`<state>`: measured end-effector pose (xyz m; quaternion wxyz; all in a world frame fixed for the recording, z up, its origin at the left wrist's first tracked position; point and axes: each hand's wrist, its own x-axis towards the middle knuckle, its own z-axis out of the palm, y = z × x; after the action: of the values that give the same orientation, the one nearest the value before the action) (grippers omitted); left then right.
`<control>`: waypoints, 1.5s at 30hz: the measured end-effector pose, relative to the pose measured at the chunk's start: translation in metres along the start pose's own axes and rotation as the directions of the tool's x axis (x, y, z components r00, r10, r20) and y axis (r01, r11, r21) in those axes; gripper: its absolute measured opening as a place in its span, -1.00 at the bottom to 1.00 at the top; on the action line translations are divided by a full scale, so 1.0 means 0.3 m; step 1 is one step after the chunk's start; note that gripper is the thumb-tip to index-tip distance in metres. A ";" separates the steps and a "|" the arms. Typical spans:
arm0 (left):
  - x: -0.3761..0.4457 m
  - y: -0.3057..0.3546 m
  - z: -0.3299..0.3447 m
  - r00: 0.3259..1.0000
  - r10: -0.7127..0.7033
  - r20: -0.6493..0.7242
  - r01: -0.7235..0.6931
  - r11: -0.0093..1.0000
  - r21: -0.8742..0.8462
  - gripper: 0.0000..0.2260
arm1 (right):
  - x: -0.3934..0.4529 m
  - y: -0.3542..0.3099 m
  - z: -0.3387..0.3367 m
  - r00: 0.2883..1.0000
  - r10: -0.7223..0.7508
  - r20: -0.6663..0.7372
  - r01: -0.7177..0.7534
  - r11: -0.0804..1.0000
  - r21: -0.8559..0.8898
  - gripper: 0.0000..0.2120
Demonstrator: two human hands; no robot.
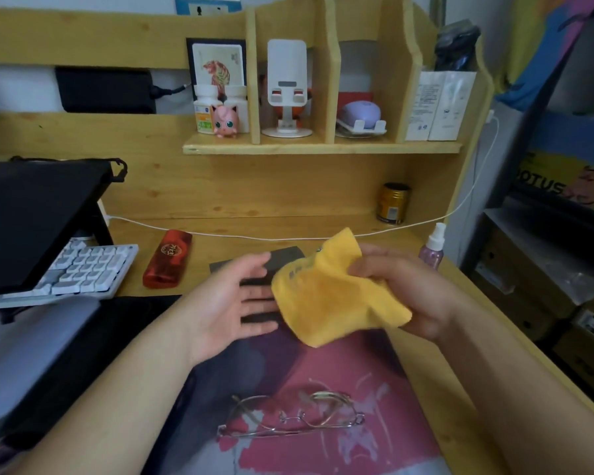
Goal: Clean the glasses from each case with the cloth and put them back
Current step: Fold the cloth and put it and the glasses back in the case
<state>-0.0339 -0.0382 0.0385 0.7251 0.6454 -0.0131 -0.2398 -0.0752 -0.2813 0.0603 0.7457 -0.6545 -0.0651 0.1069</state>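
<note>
The fingers (364, 265) of our right hand (408, 293) curl round one edge of the yellow cloth (333, 296) and hold it up above the bench (426, 389); the rest of the cloth hangs loose toward our left hand (230, 303). That hand is spread flat, palm up, fingers straight and holding nothing, its tips just beside the cloth. Dark print runs across the cloth, but we cannot read it. Under both hands lies a dark grey case (254, 265); whether the left fingers touch it we cannot tell. The glasses (292, 416), thin gold wire frame, lie on the pink and dark mat (357, 450) near us, well apart from the cloth. A red case (167, 258) lies to the left of the grey one, with a round gold emblem whose characters are too small for us to read. Beside it is a white keyboard (83, 272). A pink spray bottle (432, 248) stands at the right, near our right hand. At the far right, a yellow box (563, 180) shows the letters "OTUS".
</note>
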 end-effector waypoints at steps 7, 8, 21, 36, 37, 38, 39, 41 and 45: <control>0.014 -0.017 0.052 0.854 0.247 0.457 -0.252 0.966 -0.051 -0.34 | 0.026 -0.075 -0.008 0.933 0.102 0.346 -0.127 0.991 0.051 -0.59; 0.010 -0.014 0.050 0.835 0.239 0.496 -0.220 0.971 -0.098 -0.39 | 0.032 -0.075 -0.013 0.927 0.118 0.356 -0.145 0.988 0.051 -0.61; 0.044 0.007 0.016 0.875 0.482 0.039 -0.435 0.750 0.499 -0.87 | 0.071 0.030 -0.039 0.992 0.125 0.008 -0.084 0.713 -0.696 -0.59; -0.087 0.151 -0.027 0.873 0.472 0.124 -0.471 0.881 -0.038 -0.77 | 0.023 -0.090 0.072 0.897 -0.434 -0.085 0.366 0.837 -0.407 -0.85; -0.094 0.172 -0.019 0.862 0.494 0.112 -0.484 0.869 -0.104 -0.79 | 0.021 -0.091 0.074 0.909 -0.410 -0.076 0.360 0.864 -0.352 -0.83; -0.093 0.186 -0.009 0.865 0.494 0.089 -0.483 0.867 -0.126 -0.80 | 0.022 -0.090 0.075 0.925 -0.374 -0.071 0.340 0.895 -0.288 -0.82; -0.079 0.188 -0.006 0.877 0.478 0.057 -0.469 0.875 -0.117 -0.80 | 0.028 -0.082 0.073 0.942 -0.328 -0.067 0.306 0.925 -0.226 -0.82; -0.023 0.160 -0.017 0.913 0.406 -0.030 -0.407 0.913 -0.038 -0.82 | 0.051 -0.040 0.063 0.975 -0.211 -0.076 0.196 0.966 -0.171 -0.89; 0.078 0.040 -0.051 0.953 0.260 -0.157 -0.218 0.945 0.243 -0.93 | 0.107 0.089 0.012 0.986 0.033 -0.161 -0.094 0.918 -0.384 -0.92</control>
<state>-0.0043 -0.0319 0.0403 0.6699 0.7358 -0.0501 -0.0850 -0.0471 -0.2667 0.0331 0.5990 -0.7980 -0.0069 0.0660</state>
